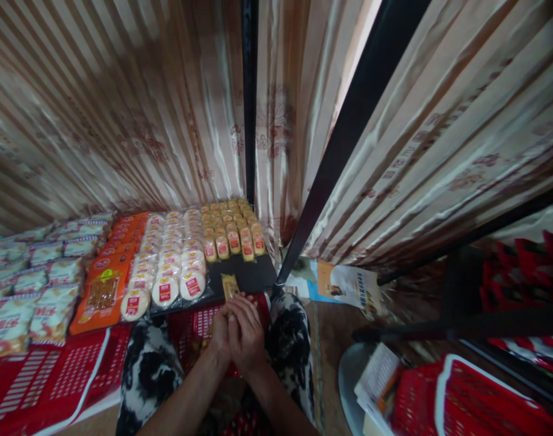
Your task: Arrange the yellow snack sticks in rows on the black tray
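A small clear-wrapped yellow snack cake (229,284) pokes out beyond my fingertips at the front of the black shelf surface (253,274). My left hand (219,332) and my right hand (246,330) are pressed together and closed around its near end, the right partly covering the left. Just beyond stand rows of similar wrapped yellow cakes (233,239) with red labels. To their left are rows of round white wrapped cakes (193,284), also red-labelled. Below my hands, between my knees, sits a red basket (204,320), its contents mostly hidden.
Orange snack packets (99,297) and white bags (53,312) fill the shelf's left side. A red basket (40,375) stands beneath them. Black posts (331,157) and pleated curtains (167,109) rise behind. Another red basket (476,399) sits at lower right.
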The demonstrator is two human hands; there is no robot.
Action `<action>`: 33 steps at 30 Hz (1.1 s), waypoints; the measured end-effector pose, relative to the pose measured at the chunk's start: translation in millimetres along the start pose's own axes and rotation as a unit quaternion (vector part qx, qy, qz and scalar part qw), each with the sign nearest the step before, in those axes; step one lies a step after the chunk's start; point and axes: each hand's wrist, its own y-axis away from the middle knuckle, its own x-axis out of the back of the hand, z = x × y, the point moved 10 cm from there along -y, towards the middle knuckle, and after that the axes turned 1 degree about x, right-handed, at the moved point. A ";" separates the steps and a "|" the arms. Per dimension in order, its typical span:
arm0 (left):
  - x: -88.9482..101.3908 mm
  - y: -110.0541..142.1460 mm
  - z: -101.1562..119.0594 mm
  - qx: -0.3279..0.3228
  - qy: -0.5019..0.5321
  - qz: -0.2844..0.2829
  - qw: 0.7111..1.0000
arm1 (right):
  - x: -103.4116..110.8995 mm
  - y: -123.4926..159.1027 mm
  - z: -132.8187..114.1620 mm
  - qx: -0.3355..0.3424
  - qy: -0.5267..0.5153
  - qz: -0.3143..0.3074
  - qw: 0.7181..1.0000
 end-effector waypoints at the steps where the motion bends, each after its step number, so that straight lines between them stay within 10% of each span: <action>1: 2.3 -3.8 4.1 0.003 0.030 0.010 1.000 | -0.5 -0.6 1.1 -0.003 -0.005 0.000 1.000; 10: 25.2 -40.2 -18.3 0.302 0.205 -0.015 0.931 | -1.4 -4.9 21.6 -0.065 -0.058 0.009 0.996; 24: 39.1 -62.6 19.9 0.091 0.018 0.003 0.996 | -1.9 -17.5 48.6 -0.130 0.028 -0.023 0.991; 33: 38.0 -73.9 44.1 -0.039 -0.202 0.004 0.978 | -5.6 -23.1 66.1 -0.195 0.066 -0.073 0.976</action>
